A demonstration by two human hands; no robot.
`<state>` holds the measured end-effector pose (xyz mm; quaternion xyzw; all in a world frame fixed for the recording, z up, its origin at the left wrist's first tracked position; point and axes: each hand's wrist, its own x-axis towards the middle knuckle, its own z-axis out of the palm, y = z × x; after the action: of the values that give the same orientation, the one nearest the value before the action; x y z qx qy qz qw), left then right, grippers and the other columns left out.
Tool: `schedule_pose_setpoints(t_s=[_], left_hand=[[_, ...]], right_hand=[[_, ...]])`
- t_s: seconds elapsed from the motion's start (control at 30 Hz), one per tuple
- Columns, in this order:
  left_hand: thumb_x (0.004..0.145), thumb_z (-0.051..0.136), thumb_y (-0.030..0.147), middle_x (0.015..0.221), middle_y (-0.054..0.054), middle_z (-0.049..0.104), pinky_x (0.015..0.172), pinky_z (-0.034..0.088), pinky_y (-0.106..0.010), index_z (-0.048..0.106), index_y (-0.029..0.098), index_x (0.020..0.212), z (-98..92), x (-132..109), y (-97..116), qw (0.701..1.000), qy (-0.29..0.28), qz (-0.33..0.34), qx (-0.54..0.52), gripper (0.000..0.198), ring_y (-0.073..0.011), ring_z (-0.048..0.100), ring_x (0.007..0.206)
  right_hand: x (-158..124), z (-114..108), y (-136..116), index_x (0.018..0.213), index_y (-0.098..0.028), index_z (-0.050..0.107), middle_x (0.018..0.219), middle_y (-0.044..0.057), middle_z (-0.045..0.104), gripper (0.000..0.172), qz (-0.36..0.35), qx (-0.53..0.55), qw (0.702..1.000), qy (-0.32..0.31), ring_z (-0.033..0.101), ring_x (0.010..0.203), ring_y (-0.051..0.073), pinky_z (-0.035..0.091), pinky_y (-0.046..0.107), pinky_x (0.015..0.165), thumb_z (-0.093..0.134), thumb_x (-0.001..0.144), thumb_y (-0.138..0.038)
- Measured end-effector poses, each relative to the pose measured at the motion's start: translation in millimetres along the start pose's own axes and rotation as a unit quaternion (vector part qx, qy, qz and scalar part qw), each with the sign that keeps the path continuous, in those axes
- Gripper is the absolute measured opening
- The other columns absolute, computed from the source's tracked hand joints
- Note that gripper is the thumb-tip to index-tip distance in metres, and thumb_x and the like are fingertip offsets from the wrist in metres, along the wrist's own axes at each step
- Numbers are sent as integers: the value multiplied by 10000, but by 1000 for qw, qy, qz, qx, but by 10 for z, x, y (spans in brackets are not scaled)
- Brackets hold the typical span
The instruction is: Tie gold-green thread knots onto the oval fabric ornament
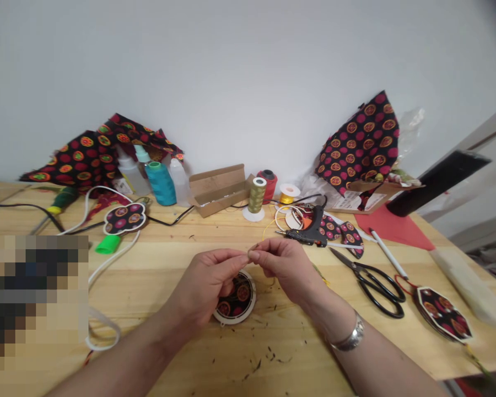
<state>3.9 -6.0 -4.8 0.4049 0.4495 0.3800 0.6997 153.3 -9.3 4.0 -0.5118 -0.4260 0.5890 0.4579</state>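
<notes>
My left hand (210, 275) and my right hand (283, 264) meet fingertip to fingertip above the table, each closed in a pinch. Between the tips is a thin olive-brown thread (251, 249), mostly hidden by the fingers. Just below lies a round fabric-covered disc (236, 300) with a white rim and a black patterned face, partly covered by my left hand. A silver bracelet (349, 335) circles my right wrist. Beyond my right hand rests a black glue gun (310, 231).
Black-handled scissors (376, 284), a white pen (388, 253) and an octagonal patterned piece (444, 313) lie right. Thread spools (256, 196), an open cardboard box (221, 190) and bottles (179, 182) line the back. A white cable (91, 207) runs along the left. Dark scraps (258, 364) litter the front.
</notes>
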Motion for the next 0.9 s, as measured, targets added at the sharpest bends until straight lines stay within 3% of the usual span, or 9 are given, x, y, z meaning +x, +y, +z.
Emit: schedule_pose_setpoints(t_s=[0.3,0.5,0.6,0.67,0.77,0.9], left_hand=[[670,675,361,475,63,416,383,168,-179,690,143,719,-12,12,-19,998,5,6,56,224,-35,269,396],[727,611,383,683,18,558,411,283,-168,683,193,898,9,-31,52,992,42,37,110,266,-45,359,446],[718,610,394,1002,-44,560,529,412,-213,688,187,865,11,-26,77,969,85,103,207,265,-103,528,643],[710,614,376,1116,-62,503,632,450,-252,692,185,831,-3,-6,71,948,104,151,259,239,-164,563,825],[724,599,348,1097,-64,500,784,437,-295,697,195,763,-32,23,50,928,104,188,305,186,-213,528,1001],[743,583,333,1075,-70,534,836,416,-314,681,189,689,-43,17,53,926,93,186,315,182,-222,526,1031]], right_hand=[[-20,4,-40,590,-153,592,511,-63,477,109,-49,-93,994,7,334,461,59,267,216,463,639,671,-208],[-4,-28,-56,595,-154,558,524,-58,452,140,-79,-147,986,6,354,494,75,295,213,490,605,705,-227],[20,-71,-13,623,-156,563,552,-44,485,120,-113,-188,975,26,397,533,91,326,216,522,592,715,-227],[31,-95,14,635,-159,574,575,-32,523,112,-133,-216,966,38,430,555,101,347,222,547,580,727,-224],[29,-108,33,654,-167,592,617,-15,579,100,-161,-253,952,58,482,590,114,373,231,584,569,741,-211],[20,-106,22,640,-176,593,618,-12,606,131,-182,-285,938,73,511,592,115,381,232,598,553,762,-202]])
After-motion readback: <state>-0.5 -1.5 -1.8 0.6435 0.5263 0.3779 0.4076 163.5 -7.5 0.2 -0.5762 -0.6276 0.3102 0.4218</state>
